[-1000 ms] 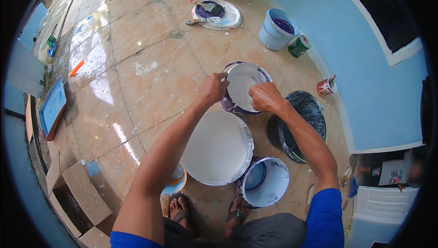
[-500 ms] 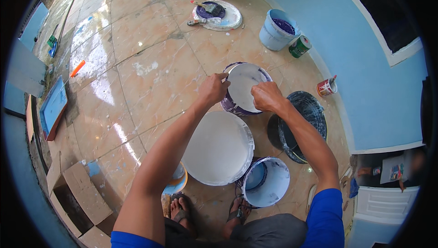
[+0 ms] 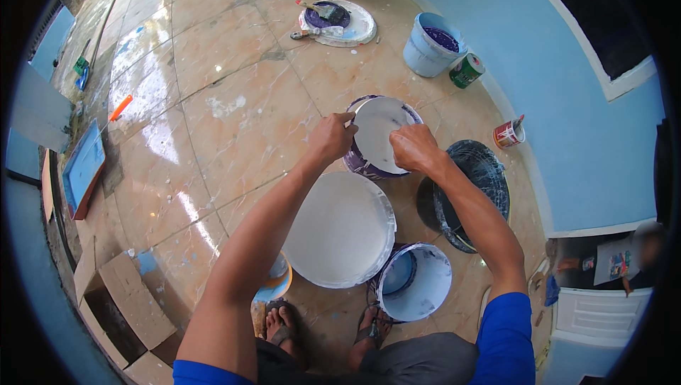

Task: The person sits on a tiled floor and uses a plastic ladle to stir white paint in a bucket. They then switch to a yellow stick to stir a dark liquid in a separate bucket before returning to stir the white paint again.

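Note:
A paint bucket with a purple-stained rim (image 3: 358, 165) stands on the tiled floor in front of me, and a white lid (image 3: 379, 133) rests tilted on top of it. My left hand (image 3: 332, 137) grips the lid's left edge. My right hand (image 3: 413, 147) holds the lid's right edge with bent fingers. Just below the hands sits a large bucket full of white paint (image 3: 342, 229), and a smaller white bucket with blue inside (image 3: 415, 282) stands by my feet.
A dark, paint-smeared bucket (image 3: 472, 193) stands to the right, near a small red can (image 3: 507, 132). Farther off are a light blue bucket of purple paint (image 3: 433, 46), a green can (image 3: 466, 71), a lid carrying a brush (image 3: 337, 22), and a blue wall (image 3: 567, 115). A blue tray (image 3: 81, 169) lies left.
Both hands have shifted slightly on the lid; the lid stays on the purple-stained bucket. Nothing else has moved.

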A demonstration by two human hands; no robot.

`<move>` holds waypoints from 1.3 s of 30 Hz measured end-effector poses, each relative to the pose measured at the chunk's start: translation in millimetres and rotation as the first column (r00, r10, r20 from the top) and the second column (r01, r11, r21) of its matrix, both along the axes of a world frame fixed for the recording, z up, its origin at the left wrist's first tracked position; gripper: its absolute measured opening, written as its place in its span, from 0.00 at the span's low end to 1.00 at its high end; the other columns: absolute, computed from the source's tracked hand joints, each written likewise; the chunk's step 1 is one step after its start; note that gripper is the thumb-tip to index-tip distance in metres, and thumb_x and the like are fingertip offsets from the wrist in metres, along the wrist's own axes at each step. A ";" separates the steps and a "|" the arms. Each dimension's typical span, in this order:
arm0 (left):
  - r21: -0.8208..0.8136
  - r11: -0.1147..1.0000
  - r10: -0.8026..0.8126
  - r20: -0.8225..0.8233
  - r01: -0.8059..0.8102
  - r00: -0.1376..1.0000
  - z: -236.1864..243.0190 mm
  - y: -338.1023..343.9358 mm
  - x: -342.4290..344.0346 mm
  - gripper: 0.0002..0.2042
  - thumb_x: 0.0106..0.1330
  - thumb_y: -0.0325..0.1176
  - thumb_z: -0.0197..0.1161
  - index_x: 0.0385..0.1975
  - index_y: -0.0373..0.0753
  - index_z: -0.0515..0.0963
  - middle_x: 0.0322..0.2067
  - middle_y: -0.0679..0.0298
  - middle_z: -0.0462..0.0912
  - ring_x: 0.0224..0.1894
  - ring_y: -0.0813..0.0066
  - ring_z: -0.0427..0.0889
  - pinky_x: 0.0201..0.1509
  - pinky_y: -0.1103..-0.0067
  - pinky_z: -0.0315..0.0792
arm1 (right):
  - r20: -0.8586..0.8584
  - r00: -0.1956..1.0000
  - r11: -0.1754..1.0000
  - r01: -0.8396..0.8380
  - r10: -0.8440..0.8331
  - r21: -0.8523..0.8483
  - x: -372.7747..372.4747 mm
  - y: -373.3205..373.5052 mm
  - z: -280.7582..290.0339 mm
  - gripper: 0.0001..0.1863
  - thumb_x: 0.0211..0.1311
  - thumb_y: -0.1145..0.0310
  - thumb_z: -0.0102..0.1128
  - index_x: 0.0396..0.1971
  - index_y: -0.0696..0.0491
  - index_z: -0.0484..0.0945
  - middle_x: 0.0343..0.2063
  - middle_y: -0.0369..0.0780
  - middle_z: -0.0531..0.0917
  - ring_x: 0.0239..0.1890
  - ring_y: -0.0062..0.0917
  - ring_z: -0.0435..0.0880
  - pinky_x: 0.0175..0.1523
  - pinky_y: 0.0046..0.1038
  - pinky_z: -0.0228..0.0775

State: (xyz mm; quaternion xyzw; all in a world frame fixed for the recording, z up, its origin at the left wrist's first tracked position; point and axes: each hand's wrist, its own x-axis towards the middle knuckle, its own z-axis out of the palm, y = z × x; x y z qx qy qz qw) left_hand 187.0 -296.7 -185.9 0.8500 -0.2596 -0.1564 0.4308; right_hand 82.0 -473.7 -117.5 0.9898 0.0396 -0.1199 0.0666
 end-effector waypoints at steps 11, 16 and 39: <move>0.043 0.999 -0.001 -0.059 0.004 0.998 2.2 -2.5 -0.3 0.20 0.65 0.40 0.63 0.56 0.46 0.80 0.40 0.47 0.86 0.46 0.48 0.84 0.51 0.61 0.76 | 0.196 0.978 0.997 0.070 -0.074 0.026 10.8 -10.2 -22.5 0.06 0.46 0.71 0.60 0.20 0.57 0.83 0.24 0.53 0.84 0.30 0.47 0.86 0.37 0.43 0.78; 0.041 0.999 0.000 -0.068 0.003 0.998 0.7 -0.3 0.7 0.20 0.65 0.40 0.62 0.56 0.46 0.81 0.40 0.47 0.86 0.46 0.48 0.84 0.51 0.61 0.76 | 0.010 0.999 0.999 -0.035 0.035 0.021 -2.5 -2.4 -4.0 0.06 0.46 0.72 0.59 0.20 0.57 0.83 0.24 0.52 0.84 0.31 0.47 0.87 0.36 0.43 0.78; 0.011 1.000 0.005 0.062 -0.006 0.998 1.1 -1.7 -3.9 0.21 0.63 0.37 0.63 0.56 0.39 0.80 0.32 0.47 0.86 0.38 0.54 0.87 0.45 0.64 0.77 | 0.161 0.984 0.993 0.061 -0.077 0.099 13.1 -2.8 -23.8 0.06 0.46 0.72 0.60 0.21 0.58 0.83 0.25 0.53 0.84 0.30 0.47 0.86 0.37 0.44 0.77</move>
